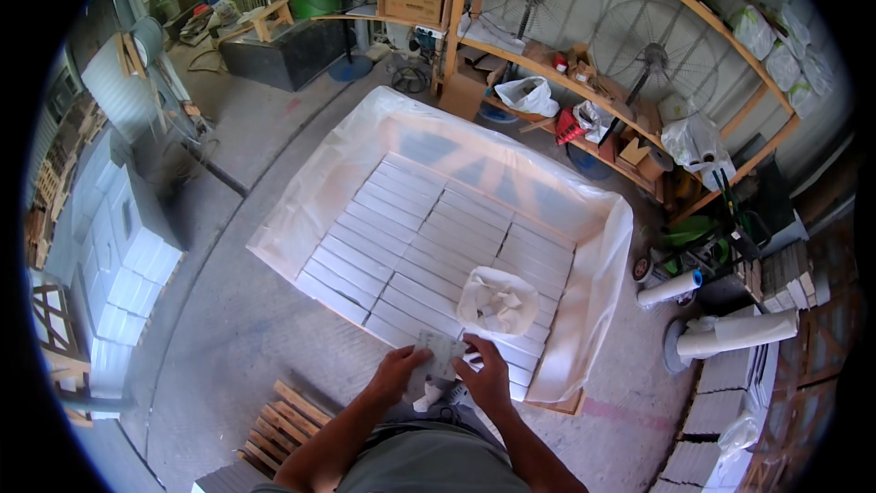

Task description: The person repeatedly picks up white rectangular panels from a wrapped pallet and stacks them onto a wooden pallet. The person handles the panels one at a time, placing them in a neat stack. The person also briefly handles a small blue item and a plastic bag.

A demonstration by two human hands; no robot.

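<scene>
Left hand (399, 371): grip pinching the left edge of a small grey sheet (441, 352).
Right hand (485, 376): grip pressed onto the sheet's right edge.
Sheet: held just over the near edge of the plastic-lined crate (584, 310).
Crate: filled with rows of white blocks (401, 237); a crumpled white bag (497, 301) lies on them.

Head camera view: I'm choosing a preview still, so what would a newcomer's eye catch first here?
The big plastic-lined crate at centre, packed with rows of pale flat boxes. A white bag sits on them at the near right. Below it, the left hand and right hand grip a small grey sheet.
</scene>
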